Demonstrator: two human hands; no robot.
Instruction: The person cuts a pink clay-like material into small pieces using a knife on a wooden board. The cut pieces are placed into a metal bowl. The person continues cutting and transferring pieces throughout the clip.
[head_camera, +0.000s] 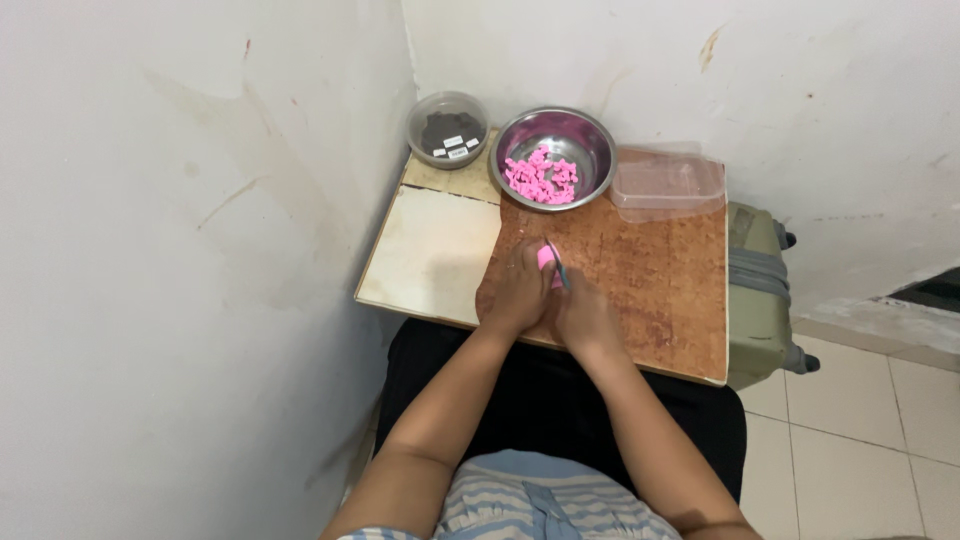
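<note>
My left hand (512, 295) rests on the brown board (660, 290) and pinches a small pink piece (546, 258) at its fingertips. My right hand (585, 318) lies against it, gripping a thin metal tool (558, 266) whose tip touches the pink piece. Behind the hands a steel bowl (592, 135) holds several small pink bits (541, 177).
A round clear tub (447, 128) with dark contents stands in the wall corner. A clear plastic lid or box (668, 185) lies at the board's back right. The cream tabletop (430, 255) shows left of the board. A green suitcase (760, 300) stands to the right on the tiled floor.
</note>
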